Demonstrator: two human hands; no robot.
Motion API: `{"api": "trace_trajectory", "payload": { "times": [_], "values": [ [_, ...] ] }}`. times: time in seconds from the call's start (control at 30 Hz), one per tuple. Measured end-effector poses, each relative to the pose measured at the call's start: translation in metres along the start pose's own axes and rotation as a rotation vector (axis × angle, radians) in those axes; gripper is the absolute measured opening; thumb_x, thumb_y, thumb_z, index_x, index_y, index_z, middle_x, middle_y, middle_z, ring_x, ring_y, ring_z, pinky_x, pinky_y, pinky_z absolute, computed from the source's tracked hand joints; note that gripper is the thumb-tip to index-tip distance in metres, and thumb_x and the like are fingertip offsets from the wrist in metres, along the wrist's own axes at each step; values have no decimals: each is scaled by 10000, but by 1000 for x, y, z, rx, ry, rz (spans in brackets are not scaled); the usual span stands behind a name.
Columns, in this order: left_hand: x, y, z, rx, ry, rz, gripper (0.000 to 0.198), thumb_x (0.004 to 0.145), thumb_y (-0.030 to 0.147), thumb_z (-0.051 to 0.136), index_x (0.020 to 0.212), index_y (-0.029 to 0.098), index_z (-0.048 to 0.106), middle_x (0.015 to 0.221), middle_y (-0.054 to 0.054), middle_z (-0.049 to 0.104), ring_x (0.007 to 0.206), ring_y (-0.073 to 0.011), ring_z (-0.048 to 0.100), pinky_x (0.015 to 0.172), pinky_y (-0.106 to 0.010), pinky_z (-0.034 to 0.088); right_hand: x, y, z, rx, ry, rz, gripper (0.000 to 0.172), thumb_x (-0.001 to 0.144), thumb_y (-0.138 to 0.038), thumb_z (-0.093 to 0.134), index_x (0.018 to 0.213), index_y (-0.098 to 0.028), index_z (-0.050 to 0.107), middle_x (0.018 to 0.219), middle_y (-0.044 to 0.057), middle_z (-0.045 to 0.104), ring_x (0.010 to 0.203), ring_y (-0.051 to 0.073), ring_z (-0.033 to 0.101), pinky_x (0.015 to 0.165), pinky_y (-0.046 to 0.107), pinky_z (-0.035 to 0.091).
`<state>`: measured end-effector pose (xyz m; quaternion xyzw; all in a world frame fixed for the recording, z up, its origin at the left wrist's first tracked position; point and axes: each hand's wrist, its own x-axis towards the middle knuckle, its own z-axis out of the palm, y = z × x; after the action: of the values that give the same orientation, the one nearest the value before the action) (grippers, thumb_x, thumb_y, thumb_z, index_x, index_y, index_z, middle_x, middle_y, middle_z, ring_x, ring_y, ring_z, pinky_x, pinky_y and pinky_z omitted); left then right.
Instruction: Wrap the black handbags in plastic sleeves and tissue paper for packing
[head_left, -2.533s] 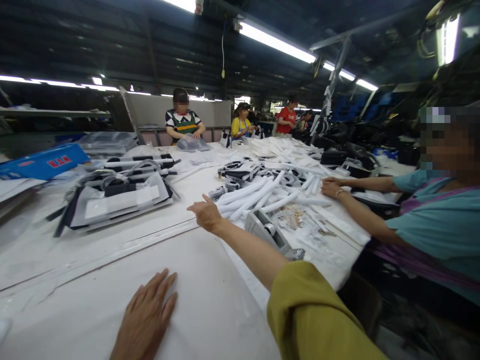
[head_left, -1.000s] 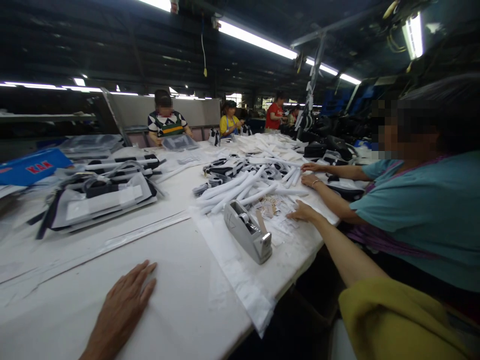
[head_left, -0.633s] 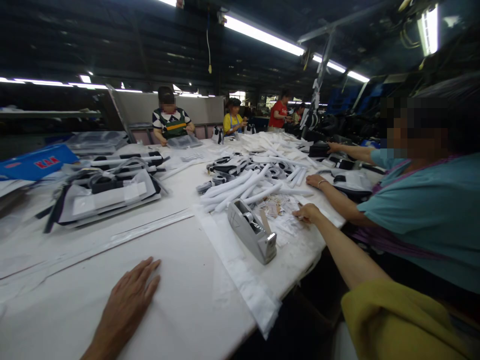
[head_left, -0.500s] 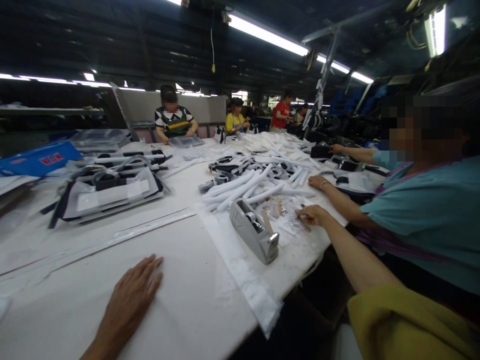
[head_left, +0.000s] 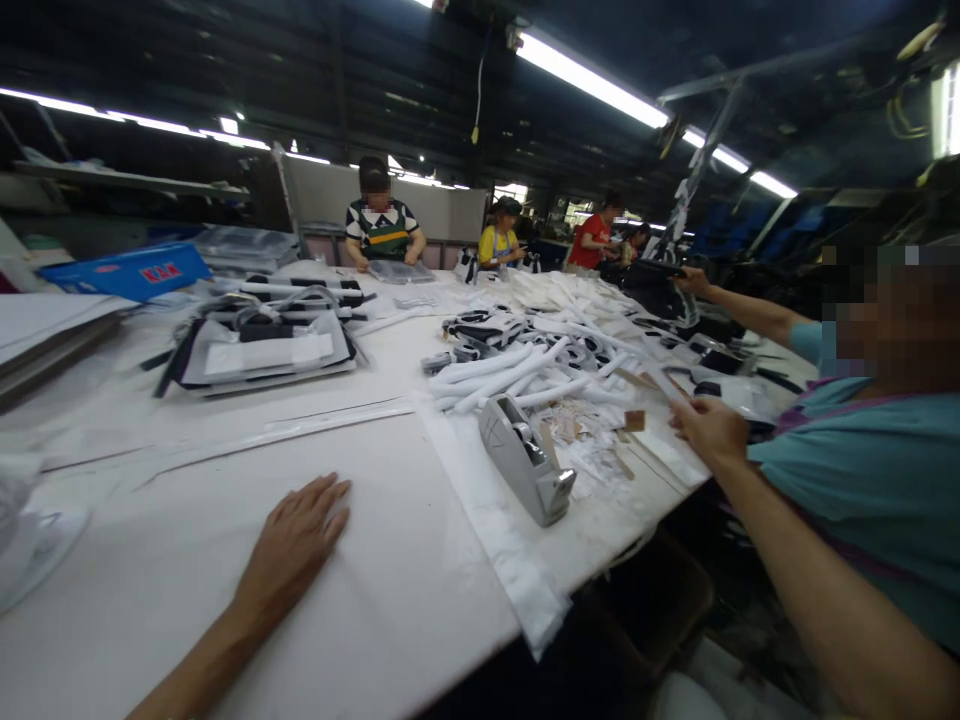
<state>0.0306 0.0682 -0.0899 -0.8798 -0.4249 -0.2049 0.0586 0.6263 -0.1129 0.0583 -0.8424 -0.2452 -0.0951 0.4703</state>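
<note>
One long white table (head_left: 405, 580) fills the view. At its right side sits a co-worker in teal (head_left: 862, 470), close to the right hand (head_left: 712, 430), with an outstretched hand holding a black bag (head_left: 652, 285). Three more people work beyond; the lettering on one red shirt (head_left: 591, 240) is too small to read.

White tubes (head_left: 502, 378) lie heaped across the middle, black and grey pieces (head_left: 491, 325) among them. On the left lies a flat black-edged bundle (head_left: 270, 375) with a white panel on top. Behind it, a blue box (head_left: 127, 275) bears red letters that look like "KAN"; a smaller red mark beside them cannot be made out. A clear plastic sheet (head_left: 517, 560) hangs over the near edge.

Between the two hands stands a grey tape dispenser (head_left: 525, 460), scratched or inked with a dark mark like an X. The left hand (head_left: 300, 530) rests palm down on the table, fingers stretched and close together. The right has its fingers curled, pinching a slim pale strip (head_left: 666, 385) over the table's right edge, too blurred to identify. Just left of it are small tags (head_left: 574, 425), their print illegible, and a brown square (head_left: 634, 420).
</note>
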Motion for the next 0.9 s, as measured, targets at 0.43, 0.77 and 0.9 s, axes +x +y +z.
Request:
{"api": "trace_trajectory", "payload": {
  "times": [0.43,0.77,0.9],
  "values": [
    [1,20,-20,-36,-59,-120,392,938,308,425,1275,223,605,1391,-85,580,1307,-264,512,1111,-495,375,-216,-161,117,567,-930,185,226,770,-303,724,851,-187,548,703,13,690,650,167,707,505,229,592],
    [1,25,-24,-60,-56,-142,370,945,286,430,1272,227,593,1393,-83,577,1312,-255,502,1125,-481,349,-193,-174,131,216,-706,-343,176,803,-333,636,902,-195,684,726,22,719,594,169,675,470,229,499],
    [0,24,-23,-72,-50,-139,367,948,287,424,1270,232,592,1401,-82,569,1315,-250,498,1128,-476,344,-198,-198,137,276,-571,-588,185,850,-348,603,917,-205,700,752,31,729,653,186,672,608,276,525]
  ]
}}
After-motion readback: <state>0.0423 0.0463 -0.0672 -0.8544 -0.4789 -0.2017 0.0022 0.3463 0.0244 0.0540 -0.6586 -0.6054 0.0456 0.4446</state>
